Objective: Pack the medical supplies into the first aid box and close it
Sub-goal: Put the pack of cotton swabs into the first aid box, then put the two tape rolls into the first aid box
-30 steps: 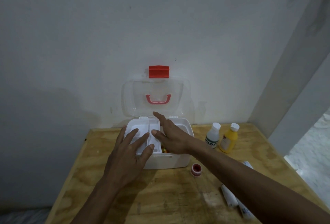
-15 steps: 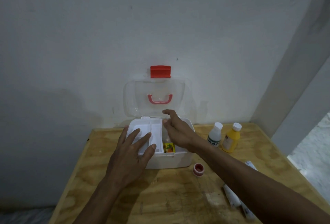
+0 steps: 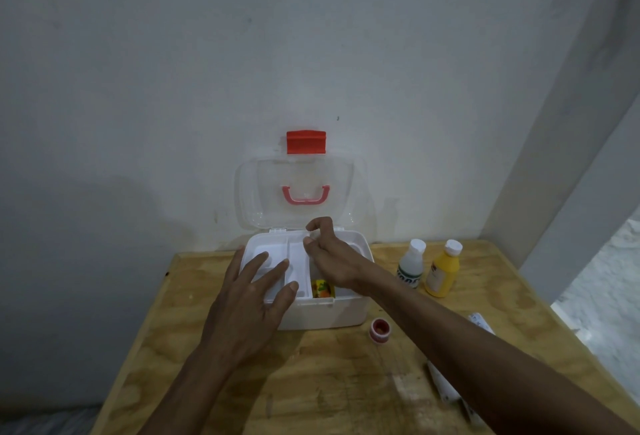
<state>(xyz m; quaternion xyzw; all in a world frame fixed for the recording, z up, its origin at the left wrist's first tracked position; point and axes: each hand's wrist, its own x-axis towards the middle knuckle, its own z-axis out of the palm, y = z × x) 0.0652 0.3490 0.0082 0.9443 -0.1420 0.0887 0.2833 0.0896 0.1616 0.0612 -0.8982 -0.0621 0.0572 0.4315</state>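
Observation:
The white first aid box point(image 3: 325, 313) stands open at the back of the wooden table point(image 3: 329, 382). Its clear lid point(image 3: 259, 192), with a red latch point(image 3: 306, 142), leans on the wall. A white inner tray point(image 3: 298, 261) sits in the box's left half. My left hand point(image 3: 249, 299) lies flat on the tray, fingers spread. My right hand point(image 3: 332, 258) is over the box, thumb and forefinger curled onto the tray's back right corner. A yellow-orange packet point(image 3: 322, 288) lies in the box beside the tray.
Right of the box stand a white bottle point(image 3: 410, 263) and a yellow bottle point(image 3: 443, 270). A small red-lidded jar point(image 3: 380, 330) sits in front of the box. White tubes point(image 3: 443, 382) lie near the table's right edge, partly behind my right forearm.
My right hand slid off the tray toward the box's back and curled its fingers at the tray's corner, uncovering the yellow-orange packet. The left hand stayed on the tray.

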